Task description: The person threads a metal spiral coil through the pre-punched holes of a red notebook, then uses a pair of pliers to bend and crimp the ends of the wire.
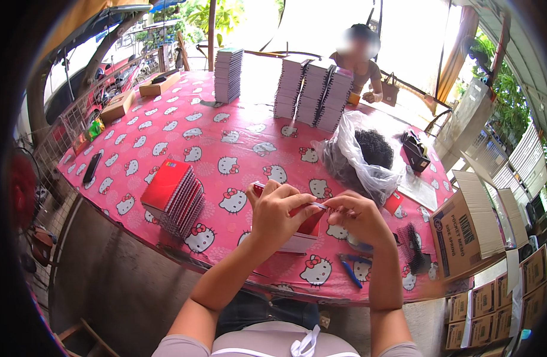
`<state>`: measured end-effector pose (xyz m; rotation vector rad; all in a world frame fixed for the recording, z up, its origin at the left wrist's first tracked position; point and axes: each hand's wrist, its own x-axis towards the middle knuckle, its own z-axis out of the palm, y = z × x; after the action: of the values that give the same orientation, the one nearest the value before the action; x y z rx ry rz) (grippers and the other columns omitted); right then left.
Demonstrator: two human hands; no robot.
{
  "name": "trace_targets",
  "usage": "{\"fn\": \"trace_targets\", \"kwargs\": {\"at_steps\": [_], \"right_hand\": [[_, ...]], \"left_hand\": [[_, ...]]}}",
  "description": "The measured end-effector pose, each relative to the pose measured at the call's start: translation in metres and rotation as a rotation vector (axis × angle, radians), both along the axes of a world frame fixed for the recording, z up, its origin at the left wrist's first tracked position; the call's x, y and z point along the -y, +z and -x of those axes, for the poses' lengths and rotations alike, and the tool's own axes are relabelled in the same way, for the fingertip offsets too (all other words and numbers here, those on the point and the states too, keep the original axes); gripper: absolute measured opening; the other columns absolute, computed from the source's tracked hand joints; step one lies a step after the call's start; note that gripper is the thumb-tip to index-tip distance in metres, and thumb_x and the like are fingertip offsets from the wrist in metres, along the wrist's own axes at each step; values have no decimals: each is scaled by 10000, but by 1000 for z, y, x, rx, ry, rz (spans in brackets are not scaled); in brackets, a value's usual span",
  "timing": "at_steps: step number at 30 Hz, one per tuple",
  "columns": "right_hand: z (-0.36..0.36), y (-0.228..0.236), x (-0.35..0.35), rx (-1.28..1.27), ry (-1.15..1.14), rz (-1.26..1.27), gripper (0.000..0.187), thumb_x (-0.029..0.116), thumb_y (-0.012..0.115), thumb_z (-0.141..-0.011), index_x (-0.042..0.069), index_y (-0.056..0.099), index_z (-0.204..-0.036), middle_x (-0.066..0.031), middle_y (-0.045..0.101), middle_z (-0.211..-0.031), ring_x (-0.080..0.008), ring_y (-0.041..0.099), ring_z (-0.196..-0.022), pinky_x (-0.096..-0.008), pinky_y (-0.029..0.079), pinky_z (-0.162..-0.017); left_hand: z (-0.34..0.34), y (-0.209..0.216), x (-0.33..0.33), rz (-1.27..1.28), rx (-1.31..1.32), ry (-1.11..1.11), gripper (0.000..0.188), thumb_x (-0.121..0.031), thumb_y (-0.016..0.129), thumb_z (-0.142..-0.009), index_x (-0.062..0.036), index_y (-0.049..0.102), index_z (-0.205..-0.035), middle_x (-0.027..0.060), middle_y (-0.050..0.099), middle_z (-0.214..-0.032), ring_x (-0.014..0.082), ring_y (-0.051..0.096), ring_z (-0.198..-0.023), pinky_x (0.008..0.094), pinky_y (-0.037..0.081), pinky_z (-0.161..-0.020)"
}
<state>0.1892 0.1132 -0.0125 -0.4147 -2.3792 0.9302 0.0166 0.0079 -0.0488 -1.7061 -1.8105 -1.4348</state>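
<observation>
My left hand [274, 209] is closed around a small red-covered memo pad [258, 188], held above the table with its pale page edge turned toward my right hand. My right hand [364, 219] pinches at the pad's right end; its fingertips hide what is between them. Below the hands lies a stack of red-covered memo pads [311, 231], partly covered by my left hand. Blue-handled pliers [350, 273] rest beside my right forearm. Loose black spiral coils [411, 245] lie to the right of that arm.
A pile of red spiral memo pads [171, 193] stands at left. Taller notebook stacks [227, 76] [312, 89] rise at the back. A plastic bag [353, 157] holds black coils. Cardboard boxes [466, 229] are at right. Another person [361, 65] sits across the table.
</observation>
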Motion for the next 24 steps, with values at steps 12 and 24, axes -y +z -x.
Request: {"fn": "trace_targets", "kwargs": {"at_steps": [12, 24], "right_hand": [[8, -8, 19, -24, -180, -134, 181, 165, 660, -842, 38, 595, -954, -105, 579, -839, -266, 614, -725, -365, 481, -625], [28, -13, 26, -97, -283, -296, 145, 152, 676, -811, 50, 610, -889, -105, 582, -802, -297, 606, -708, -396, 472, -603]], "left_hand": [[3, -7, 2, 22, -13, 10, 203, -283, 771, -706, -231, 747, -901, -90, 634, -765, 128, 516, -817, 379, 254, -873], [4, -8, 4, 18, 27, 3, 178, -226, 741, -731, -218, 744, -908, -75, 644, -808, 132, 530, -871, 436, 235, -877]]}}
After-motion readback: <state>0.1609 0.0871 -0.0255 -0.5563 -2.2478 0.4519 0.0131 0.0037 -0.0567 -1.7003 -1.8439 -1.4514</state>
